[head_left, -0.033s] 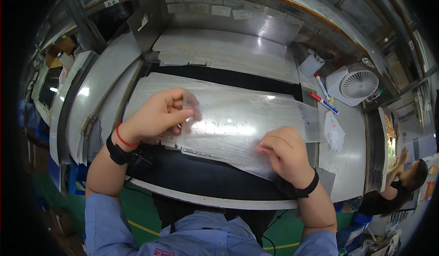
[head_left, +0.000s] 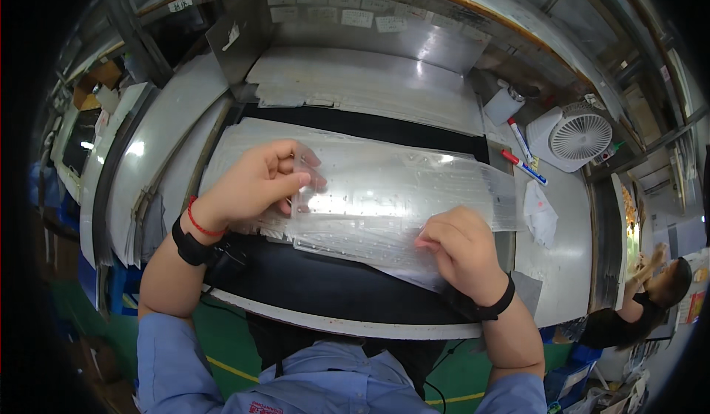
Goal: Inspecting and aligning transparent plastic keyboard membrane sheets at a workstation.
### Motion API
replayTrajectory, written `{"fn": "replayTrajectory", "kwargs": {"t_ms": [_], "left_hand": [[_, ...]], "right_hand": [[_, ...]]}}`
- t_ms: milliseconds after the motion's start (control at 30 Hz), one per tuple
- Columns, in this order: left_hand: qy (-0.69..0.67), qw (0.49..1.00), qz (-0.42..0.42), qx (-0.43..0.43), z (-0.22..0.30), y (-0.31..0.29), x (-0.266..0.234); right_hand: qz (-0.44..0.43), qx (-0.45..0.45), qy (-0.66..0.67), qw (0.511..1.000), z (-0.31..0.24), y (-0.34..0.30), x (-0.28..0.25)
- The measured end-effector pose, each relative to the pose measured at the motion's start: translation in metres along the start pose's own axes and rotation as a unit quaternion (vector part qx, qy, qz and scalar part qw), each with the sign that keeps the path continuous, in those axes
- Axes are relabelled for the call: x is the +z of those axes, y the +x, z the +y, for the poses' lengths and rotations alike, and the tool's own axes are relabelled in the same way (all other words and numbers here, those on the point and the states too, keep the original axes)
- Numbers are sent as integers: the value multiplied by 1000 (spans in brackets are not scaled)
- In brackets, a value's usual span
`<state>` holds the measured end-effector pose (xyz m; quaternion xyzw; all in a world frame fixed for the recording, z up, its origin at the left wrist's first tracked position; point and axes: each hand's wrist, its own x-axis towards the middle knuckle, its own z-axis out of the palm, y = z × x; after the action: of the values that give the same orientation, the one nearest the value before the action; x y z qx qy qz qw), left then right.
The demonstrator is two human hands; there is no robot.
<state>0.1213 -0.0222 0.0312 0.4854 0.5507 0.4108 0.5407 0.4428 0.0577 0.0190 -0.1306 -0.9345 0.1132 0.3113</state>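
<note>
A clear plastic sheet (head_left: 362, 203) dotted with small marks is raised over a stack of similar clear sheets (head_left: 436, 164). My left hand (head_left: 270, 176) pinches its left edge between thumb and fingers, with some fingertips showing through the plastic. At the sheet's near right side, my right hand (head_left: 462, 248) is closed, thumb against forefinger, on the edge. The stack beneath lies on a black mat (head_left: 310, 281), its left end partly covered by my left hand. Bright glare hides part of the sheet's surface.
Metal plates (head_left: 370, 81) lie behind the mat, and more plates (head_left: 159, 140) stand at left. On the right are a white fan (head_left: 577, 137), markers (head_left: 523, 166), a crumpled white cloth (head_left: 540, 214) and a white bottle (head_left: 504, 105). A co-worker (head_left: 640, 303) is at far right.
The clear sheet has tilted slightly, and the glare on it has shifted. Both of my hands keep almost the same place and grip.
</note>
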Motion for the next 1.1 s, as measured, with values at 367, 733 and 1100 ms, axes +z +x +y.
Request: {"fn": "replayTrajectory", "kwargs": {"t_ms": [367,733,1100], "left_hand": [[204,884,-22,420,-14,-1,-7],[398,776,41,487,0,-8,-1],[527,677,121,499,11,-11,-9]], "right_hand": [[6,-175,-55,983,-33,-2,-12],[135,-87,-224,961,-31,-9,-4],[130,-3,-331,935,-30,0,-2]]}}
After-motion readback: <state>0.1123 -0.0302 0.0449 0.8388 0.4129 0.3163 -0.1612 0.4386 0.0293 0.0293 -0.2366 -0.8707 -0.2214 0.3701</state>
